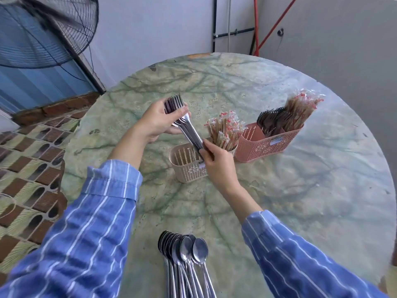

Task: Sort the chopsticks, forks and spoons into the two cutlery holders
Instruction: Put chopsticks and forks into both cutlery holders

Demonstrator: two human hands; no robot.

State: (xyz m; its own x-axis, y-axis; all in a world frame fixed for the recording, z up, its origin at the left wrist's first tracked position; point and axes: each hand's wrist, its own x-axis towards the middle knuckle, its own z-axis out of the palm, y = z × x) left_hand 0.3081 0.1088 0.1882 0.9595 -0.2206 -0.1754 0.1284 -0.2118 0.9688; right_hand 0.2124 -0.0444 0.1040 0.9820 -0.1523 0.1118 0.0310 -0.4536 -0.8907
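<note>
Head view shows me both forearms reaching out over the round green marbled table (300,190), blue striped sleeves (103,211) pushed back from the wrists. The left hand (159,123) is lifted off the table at the far left. Its thumb lies across the top of a bundle of forks (189,130) and its fingers curl underneath, gripping the bundle just below the tines. The right hand (217,162) has its back turned to the camera, wrist bent, and its thumb and fingertips pinch the handle ends of the same bundle.

The bundle slants from far left, tines up, down to the near right. Its handle ends are right over the beige holder (187,168), which stands mid-table. Wrapped chopsticks (225,132) stand upright in the right part of that holder.

Just to the right and a little farther off stands the pink holder (264,145). It carries dark forks (272,121) with tines up and, at its far right end, a second batch of chopsticks (300,108) leaning outward.

At the near edge of the table, between my view of the two arms, lies a fanned row of spoons (184,252) with bowls pointing away. A wire-caged fan (43,29) sits at far left, off the table.
</note>
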